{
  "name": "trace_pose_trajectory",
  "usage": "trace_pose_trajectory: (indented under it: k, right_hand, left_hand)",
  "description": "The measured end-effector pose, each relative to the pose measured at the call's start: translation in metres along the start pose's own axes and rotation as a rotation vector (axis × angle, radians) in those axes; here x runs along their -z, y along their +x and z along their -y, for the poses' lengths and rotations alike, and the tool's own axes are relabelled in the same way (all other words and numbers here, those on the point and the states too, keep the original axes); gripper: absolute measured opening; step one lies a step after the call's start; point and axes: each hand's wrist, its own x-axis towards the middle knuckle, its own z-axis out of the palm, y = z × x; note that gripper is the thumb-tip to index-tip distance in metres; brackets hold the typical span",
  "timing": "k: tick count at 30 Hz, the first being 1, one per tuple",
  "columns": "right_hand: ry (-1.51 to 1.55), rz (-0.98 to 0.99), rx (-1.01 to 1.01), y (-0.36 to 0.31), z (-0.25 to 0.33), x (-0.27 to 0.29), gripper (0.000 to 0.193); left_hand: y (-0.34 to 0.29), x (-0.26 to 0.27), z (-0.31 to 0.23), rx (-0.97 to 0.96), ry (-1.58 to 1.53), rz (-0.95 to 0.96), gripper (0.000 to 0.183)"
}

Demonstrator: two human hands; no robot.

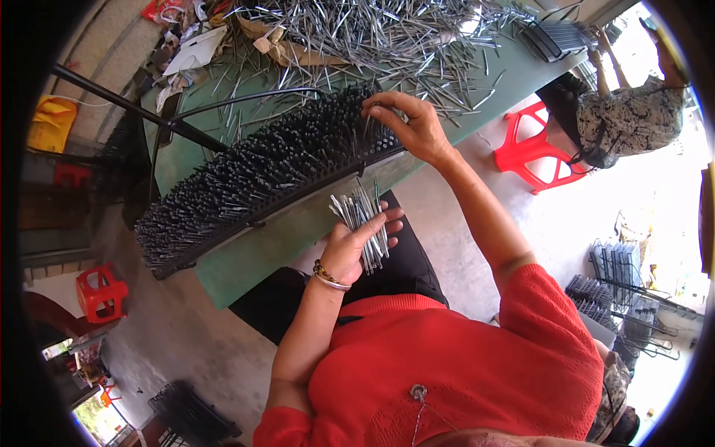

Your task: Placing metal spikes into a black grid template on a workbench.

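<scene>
My left hand (363, 242) is closed round a bundle of thin metal rods (363, 216), held below the near edge of a long black rack (246, 179). Densely packed dark rods stand in the rack from its left end up to my right hand. At the rack's right end, my right hand (406, 123) pinches a thin rod (366, 119) between thumb and fingertips, just above the rack. A few bare holes (386, 140) show beside those fingertips. The rod's lower end is hard to make out.
A big heap of loose metal rods (357, 37) covers the far part of the green table (231, 272). A black metal bar (141, 108) slants in at left. A red stool (532, 149) and a person in patterned clothing (633, 112) are at right. Wire racks (618, 276) stand farther right.
</scene>
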Motion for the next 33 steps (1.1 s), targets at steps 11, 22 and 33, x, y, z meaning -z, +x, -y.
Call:
trace_pose_trajectory:
  k: [11, 22, 33]
  right_hand:
    - [-0.384, -0.112, 0.262, -0.010, -0.007, -0.018, 0.024]
    - [-0.232, 0.046, -0.074, -0.043, 0.046, -0.010, 0.018]
    - [0.265, 0.129, -0.560, -0.040, 0.044, 0.016, 0.016]
  left_hand:
    - [-0.003, -0.002, -0.002, -0.036, -0.006, -0.020, 0.034]
    - [-0.003, -0.001, -0.004, -0.100, 0.008, -0.064, 0.028]
    - [0.007, -0.011, 0.001, -0.125, -0.022, -0.077, 0.022]
